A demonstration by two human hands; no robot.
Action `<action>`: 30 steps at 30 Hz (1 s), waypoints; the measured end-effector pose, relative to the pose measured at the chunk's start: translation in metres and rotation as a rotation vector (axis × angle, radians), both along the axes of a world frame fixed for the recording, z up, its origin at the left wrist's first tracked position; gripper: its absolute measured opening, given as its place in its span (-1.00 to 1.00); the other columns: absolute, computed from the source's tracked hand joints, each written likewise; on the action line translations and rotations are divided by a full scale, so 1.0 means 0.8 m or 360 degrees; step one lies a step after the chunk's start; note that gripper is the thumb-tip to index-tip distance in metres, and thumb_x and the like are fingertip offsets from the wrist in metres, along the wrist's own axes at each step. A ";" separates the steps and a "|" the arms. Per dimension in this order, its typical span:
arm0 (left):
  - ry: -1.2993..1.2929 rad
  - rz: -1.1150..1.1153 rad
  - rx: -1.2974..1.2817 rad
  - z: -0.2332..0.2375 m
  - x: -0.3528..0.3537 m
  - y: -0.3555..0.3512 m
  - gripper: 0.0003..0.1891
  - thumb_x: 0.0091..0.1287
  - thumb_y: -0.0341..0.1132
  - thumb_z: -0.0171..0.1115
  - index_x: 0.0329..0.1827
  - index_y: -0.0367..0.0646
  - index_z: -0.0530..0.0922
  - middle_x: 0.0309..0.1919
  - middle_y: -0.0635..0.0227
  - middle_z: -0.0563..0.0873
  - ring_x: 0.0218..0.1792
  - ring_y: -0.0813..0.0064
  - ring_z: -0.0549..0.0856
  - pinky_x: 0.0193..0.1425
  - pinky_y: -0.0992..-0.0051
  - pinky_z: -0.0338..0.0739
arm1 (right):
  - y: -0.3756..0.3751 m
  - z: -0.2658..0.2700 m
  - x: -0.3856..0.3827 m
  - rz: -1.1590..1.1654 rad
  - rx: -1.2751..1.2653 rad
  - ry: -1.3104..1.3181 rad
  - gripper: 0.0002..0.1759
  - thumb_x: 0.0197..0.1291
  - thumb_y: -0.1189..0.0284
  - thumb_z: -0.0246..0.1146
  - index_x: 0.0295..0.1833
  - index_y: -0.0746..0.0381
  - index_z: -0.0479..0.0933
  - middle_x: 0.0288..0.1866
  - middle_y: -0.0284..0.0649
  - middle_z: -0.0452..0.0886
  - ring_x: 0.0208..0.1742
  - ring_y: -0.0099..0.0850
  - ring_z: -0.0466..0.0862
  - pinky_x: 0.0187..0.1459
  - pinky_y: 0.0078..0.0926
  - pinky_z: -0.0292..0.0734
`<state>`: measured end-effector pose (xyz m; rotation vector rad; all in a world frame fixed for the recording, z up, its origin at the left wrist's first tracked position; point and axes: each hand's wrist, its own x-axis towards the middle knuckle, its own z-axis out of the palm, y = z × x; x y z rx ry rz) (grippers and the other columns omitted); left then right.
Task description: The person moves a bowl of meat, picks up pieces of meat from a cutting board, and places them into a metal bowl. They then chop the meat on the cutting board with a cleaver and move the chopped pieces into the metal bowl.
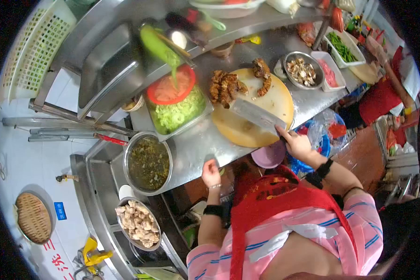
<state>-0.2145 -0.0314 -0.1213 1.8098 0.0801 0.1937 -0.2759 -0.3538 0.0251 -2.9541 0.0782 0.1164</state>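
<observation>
My right hand (pixel 298 144) grips the handle of a cleaver (pixel 260 115), its broad blade lying over the round cutting board (pixel 277 100). Beside the blade's tip, at the board's left edge, is a pile of browned cooked meat pieces (pixel 223 87). Another browned piece (pixel 262 77) rests near the far edge, with small crumbs by it. My left hand (pixel 211 173) hovers in front of the metal counter's near edge, fingers curled in, and no object shows in it.
Left of the board stand a clear tub of sliced green vegetable (pixel 179 112), a red-rimmed basket (pixel 172 86) and a steel bowl of dark greens (pixel 148 163). A bowl of pale meat pieces (pixel 139 225) sits at the sink. Chopped mushrooms fill a bowl (pixel 304 70) at right; another person (pixel 383 100) stands beyond.
</observation>
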 end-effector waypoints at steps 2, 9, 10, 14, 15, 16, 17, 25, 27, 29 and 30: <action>0.0030 0.0075 0.0008 0.006 -0.012 0.013 -0.90 0.21 -0.46 0.11 -0.25 -0.23 0.55 -0.35 0.35 0.65 -0.31 0.59 0.58 -0.16 0.57 0.48 | 0.002 -0.012 -0.005 -0.0041 0.0190 -0.0344 -0.23 -0.04 0.50 0.05 0.36 -0.13 0.05 -0.31 -0.04 0.52 -0.47 -0.13 0.60 -0.48 -0.23 0.53; -0.0002 0.0088 -0.0134 -0.008 -0.010 0.029 -0.90 0.25 -0.43 0.10 -0.23 -0.25 0.53 -0.36 0.33 0.65 -0.30 0.59 0.58 -0.16 0.57 0.48 | -0.003 -0.039 0.007 0.0102 -0.0414 0.0534 -0.17 0.07 0.50 0.00 0.40 -0.19 -0.21 -0.21 0.00 0.51 -0.47 -0.18 0.62 -0.56 -0.25 0.52; -0.0014 0.0055 -0.0105 0.008 -0.011 0.028 -0.89 0.25 -0.45 0.09 -0.21 -0.25 0.52 -0.36 0.33 0.65 -0.30 0.59 0.58 -0.16 0.57 0.48 | -0.012 -0.028 0.003 0.0128 -0.0305 0.0357 -0.17 0.02 0.52 0.04 0.39 -0.19 -0.13 -0.22 -0.04 0.52 -0.47 -0.17 0.62 -0.54 -0.25 0.54; 0.0104 0.0096 -0.0137 -0.005 -0.009 0.028 -0.90 0.23 -0.48 0.11 -0.23 -0.26 0.52 -0.34 0.33 0.64 -0.31 0.60 0.58 -0.15 0.58 0.48 | -0.008 -0.020 -0.008 0.0055 0.0003 -0.0275 -0.19 -0.05 0.55 0.06 0.37 -0.10 0.00 -0.27 -0.10 0.52 -0.51 -0.13 0.58 -0.54 -0.24 0.52; 0.0089 0.0081 -0.0211 -0.010 -0.008 0.028 -0.91 0.22 -0.48 0.12 -0.24 -0.26 0.52 -0.35 0.34 0.64 -0.31 0.60 0.57 -0.15 0.58 0.48 | 0.000 -0.045 -0.010 0.0002 0.0146 -0.0510 -0.19 -0.05 0.56 0.06 0.38 -0.07 -0.01 -0.28 -0.09 0.51 -0.51 -0.15 0.58 -0.54 -0.24 0.51; 0.0070 0.0059 -0.0287 -0.010 -0.007 0.027 -0.91 0.21 -0.48 0.14 -0.24 -0.26 0.52 -0.36 0.35 0.63 -0.32 0.60 0.56 -0.15 0.58 0.48 | 0.009 -0.061 -0.011 -0.0059 0.0284 -0.0753 -0.18 -0.05 0.56 0.06 0.38 -0.05 -0.02 -0.29 -0.08 0.50 -0.51 -0.16 0.58 -0.55 -0.24 0.50; 0.0069 0.0037 -0.0287 -0.009 -0.007 0.025 -0.91 0.21 -0.48 0.14 -0.24 -0.26 0.52 -0.36 0.35 0.63 -0.32 0.60 0.56 -0.15 0.58 0.48 | 0.012 -0.072 -0.015 -0.0080 0.0280 -0.0758 -0.18 -0.05 0.56 0.06 0.38 -0.05 -0.02 -0.29 -0.08 0.50 -0.51 -0.16 0.58 -0.55 -0.24 0.50; 0.0077 -0.0030 -0.0407 -0.014 0.003 0.027 -0.90 0.23 -0.47 0.15 -0.23 -0.29 0.51 -0.38 0.37 0.60 -0.33 0.61 0.56 -0.16 0.60 0.47 | 0.003 -0.003 -0.017 -0.0005 0.0010 -0.0165 -0.18 -0.09 0.53 0.11 0.36 -0.10 0.06 -0.32 -0.04 0.48 -0.54 -0.12 0.56 -0.54 -0.23 0.50; 0.0093 -0.0021 -0.0434 -0.015 0.001 0.033 -0.90 0.23 -0.48 0.13 -0.22 -0.28 0.50 -0.39 0.38 0.60 -0.33 0.61 0.56 -0.16 0.61 0.47 | 0.017 -0.024 -0.021 -0.0107 0.0142 -0.0441 -0.20 -0.09 0.55 0.09 0.35 -0.10 0.08 -0.34 -0.04 0.48 -0.56 -0.12 0.54 -0.55 -0.22 0.49; 0.0111 -0.0047 -0.0455 -0.019 0.001 0.032 -0.92 0.26 -0.48 0.10 -0.22 -0.27 0.48 -0.36 0.34 0.60 -0.34 0.59 0.56 -0.18 0.59 0.48 | 0.019 -0.089 -0.027 -0.0094 0.0213 -0.0578 -0.23 -0.04 0.57 0.06 0.35 -0.10 0.08 -0.35 -0.01 0.47 -0.58 -0.12 0.54 -0.55 -0.24 0.49; 0.0123 -0.0068 -0.0483 -0.019 -0.001 0.030 -0.94 0.28 -0.48 0.06 -0.23 -0.27 0.45 -0.34 0.31 0.60 -0.36 0.57 0.56 -0.21 0.58 0.49 | 0.027 -0.084 -0.027 -0.0009 -0.0001 -0.0085 -0.25 -0.01 0.55 0.06 0.35 -0.12 0.09 -0.35 -0.02 0.47 -0.55 -0.12 0.55 -0.55 -0.27 0.49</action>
